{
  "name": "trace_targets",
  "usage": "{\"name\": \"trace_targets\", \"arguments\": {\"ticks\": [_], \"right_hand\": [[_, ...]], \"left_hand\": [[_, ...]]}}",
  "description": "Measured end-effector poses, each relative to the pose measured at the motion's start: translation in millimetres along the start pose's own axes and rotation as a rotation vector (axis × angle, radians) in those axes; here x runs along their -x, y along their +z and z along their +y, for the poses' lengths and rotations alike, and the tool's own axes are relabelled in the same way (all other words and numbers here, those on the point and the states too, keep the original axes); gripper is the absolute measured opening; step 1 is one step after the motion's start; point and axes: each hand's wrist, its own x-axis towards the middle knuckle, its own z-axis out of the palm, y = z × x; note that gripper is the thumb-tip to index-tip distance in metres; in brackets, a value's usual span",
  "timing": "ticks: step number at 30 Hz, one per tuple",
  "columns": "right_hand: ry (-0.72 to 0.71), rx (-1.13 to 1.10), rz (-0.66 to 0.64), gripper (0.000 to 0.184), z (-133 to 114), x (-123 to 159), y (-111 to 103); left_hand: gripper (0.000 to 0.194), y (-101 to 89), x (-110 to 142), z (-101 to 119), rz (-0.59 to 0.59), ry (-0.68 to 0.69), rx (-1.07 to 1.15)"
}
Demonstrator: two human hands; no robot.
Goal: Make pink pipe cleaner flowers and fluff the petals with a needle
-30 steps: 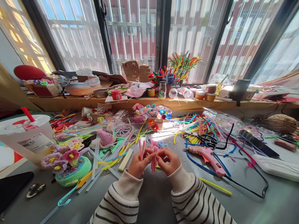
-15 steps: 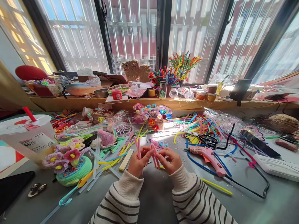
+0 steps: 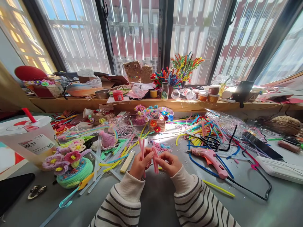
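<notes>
Pink pipe cleaners point(image 3: 155, 161) are held in front of me, just over the grey table. My left hand point(image 3: 141, 163) is closed round them, and straight ends stick up above its thumb. With thumb and fingers, my right hand point(image 3: 169, 162) pinches a bent, looped part between the two hands. How the strands are joined is too small to make out. Beyond the hands lies a small heap of pink and blue fuzzy pieces point(image 3: 162, 147). A glue stick bar, pale yellow point(image 3: 127, 161), rests left of my left hand.
To the right lie a pink glue gun point(image 3: 210, 159) with its black cord, black scissors point(image 3: 210, 143) and a yellow pipe cleaner point(image 3: 219, 188). At left stand a drink cup point(image 3: 30, 138) and a green pot of fuzzy flowers point(image 3: 75, 173). Jars point(image 3: 203, 96) line the sill.
The looped pink part between my hands has drawn closer together and hangs narrower. My right hand has shifted slightly left; my left hand keeps its grip.
</notes>
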Motion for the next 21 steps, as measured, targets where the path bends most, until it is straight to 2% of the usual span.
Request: {"name": "trace_targets", "arguments": {"ticks": [4,9,16,21], "right_hand": [[0.061,-0.138,-0.148,0.03,1.9,-1.7,-1.7],[0.054,-0.139,-0.079,0.029,8.6,-3.3,-0.8],[-0.084,0.273,0.077,0.022,6.9,-0.9,-0.3],[-0.327,0.476,0.085,0.02,7.7,-2.0,-2.6]], "left_hand": [[0.025,-0.4,-1.5,-0.6,0.005,0.01,-0.034],[0.026,-0.5,-1.7,1.1,-0.003,0.007,-0.097],[0.026,3.5,-0.1,4.2,-0.032,-0.007,-0.056],[0.029,3.8,-0.2,4.3,-0.041,-0.021,-0.041]]}}
